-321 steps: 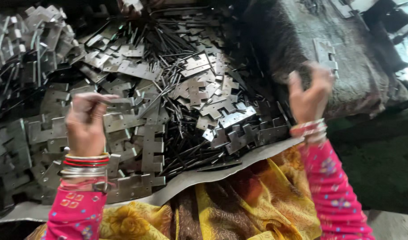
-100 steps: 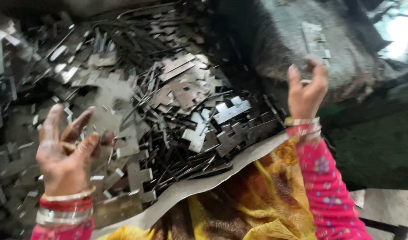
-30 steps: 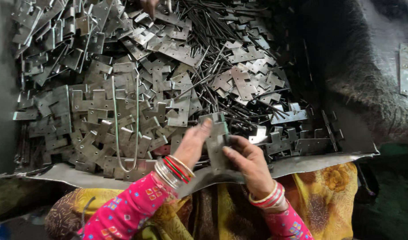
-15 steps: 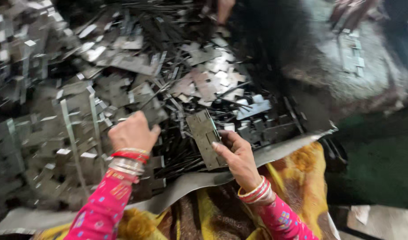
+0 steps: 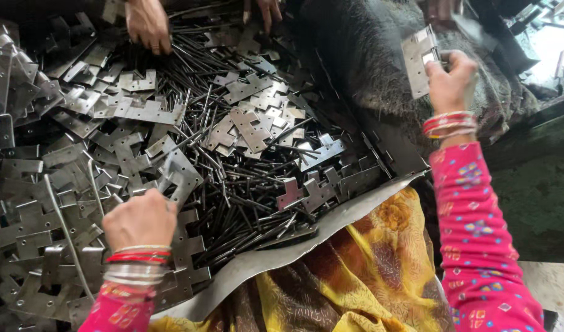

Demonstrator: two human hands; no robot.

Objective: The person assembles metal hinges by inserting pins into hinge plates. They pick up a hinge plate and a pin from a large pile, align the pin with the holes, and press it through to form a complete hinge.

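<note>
Heaped hinge plates (image 5: pixel 140 110) cover the sheet (image 5: pixel 306 243); left hand (image 5: pixel 140 218) digs in, grip hidden; right hand (image 5: pixel 451 80) lifts a pinched hinge (image 5: pixel 417 58) clear.

We see a dim, cluttered workplace. A grey sheet (image 5: pixel 331 227) bears the heaped metal and curls up at its near edge. Beyond it lies dark, coarse sacking (image 5: pixel 368 67). To the right stands a mossy green wall (image 5: pixel 540 190), with pale concrete floor (image 5: pixel 552 289) below and daylight (image 5: pixel 555 40) glaring at the upper corner.
</note>
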